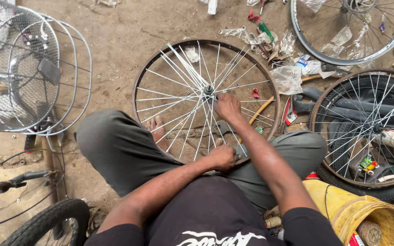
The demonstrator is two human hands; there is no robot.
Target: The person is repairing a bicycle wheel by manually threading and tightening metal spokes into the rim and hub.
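A bare bicycle wheel [138, 86] with a dark rim and silver spokes lies across my lap and the dirt floor. My right hand [227, 106] reaches to the hub [208, 90] at its centre, fingers closed on the spokes there. My left hand [223, 157] grips the near edge of the rim, close to my body. My bare foot [157, 130] shows through the spokes. I sit with grey-trousered knees spread on either side of the wheel.
Wire baskets [28, 68] stand at the left above a tyre [51, 223] and a handlebar [5, 184]. Two more spoked wheels [370, 132] [343, 54] lie at the right, with plastic wrappers [288, 77], small tools and a yellow bucket [365, 214] nearby.
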